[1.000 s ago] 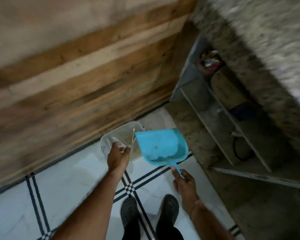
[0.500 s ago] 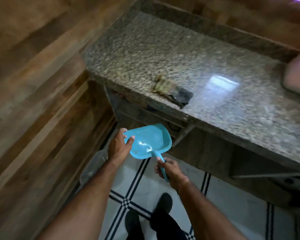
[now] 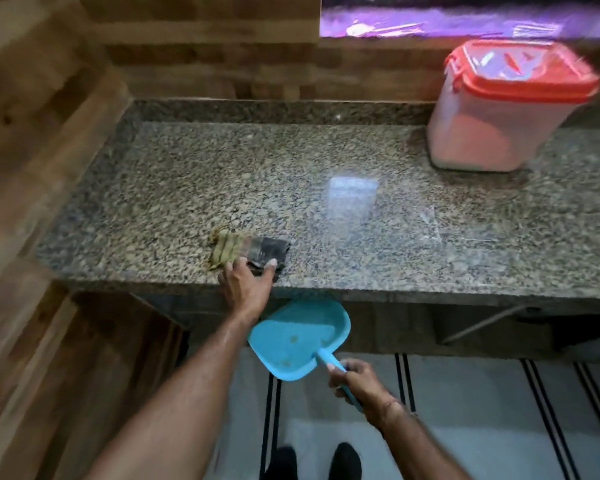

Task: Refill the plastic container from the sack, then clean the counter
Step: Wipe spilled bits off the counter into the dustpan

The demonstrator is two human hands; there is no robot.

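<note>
Left hand [image 3: 246, 284] rests spread on the brush [image 3: 248, 252] at the granite surface [image 3: 326, 209] front edge. Right hand [image 3: 357, 384] grips the blue dustpan [image 3: 298, 337] handle below the edge. Red-lidded plastic container [image 3: 499, 109] stands closed, far right.

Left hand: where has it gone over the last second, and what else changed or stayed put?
The left hand left the clear tub on the floor, touched the dustpan's rim, then reached up onto the counter; its fingers now rest on the brush, not visibly gripping it. The dustpan rose from floor level to just below the counter edge. The right hand kept its grip on the dustpan handle; the brush has not moved.
</note>
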